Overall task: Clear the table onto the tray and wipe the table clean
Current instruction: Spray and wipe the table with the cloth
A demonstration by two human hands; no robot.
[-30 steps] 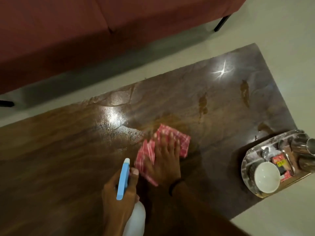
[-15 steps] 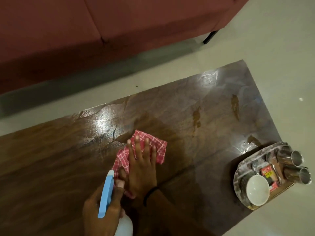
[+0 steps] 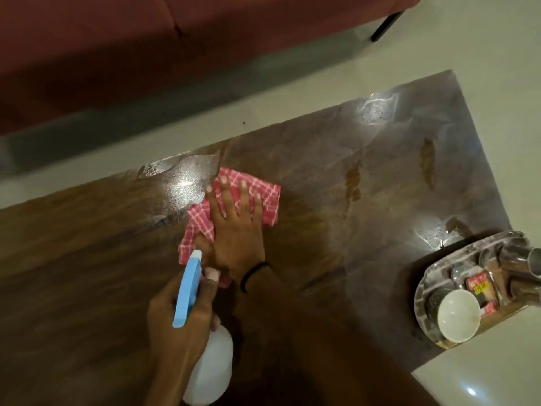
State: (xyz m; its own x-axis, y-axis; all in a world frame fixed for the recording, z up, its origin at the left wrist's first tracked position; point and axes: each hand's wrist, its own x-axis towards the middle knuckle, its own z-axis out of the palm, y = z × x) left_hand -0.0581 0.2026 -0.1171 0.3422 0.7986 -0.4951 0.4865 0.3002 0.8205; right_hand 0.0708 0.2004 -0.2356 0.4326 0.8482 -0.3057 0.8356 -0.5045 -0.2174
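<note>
Wiping stroke swings back toward the table's far edge

Since a moment ago the cloth (image 3: 234, 206) has slid up-frame into the wet sheen, so wiping proceeds; brown stains (image 3: 354, 183) at right remain. The right hand (image 3: 237, 230) lies flat, fingers spread, pressing the cloth on the table (image 3: 87, 244). The left hand (image 3: 178, 323) is closed around the spray bottle (image 3: 205, 373). The loaded tray (image 3: 421, 291) sits at the frame's lower right.

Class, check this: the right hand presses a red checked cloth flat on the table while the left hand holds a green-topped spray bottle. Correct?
Not quite. The head view shows the spray bottle in the left hand has a blue top, not green. The right hand does press the red checked cloth flat on the table.
</note>
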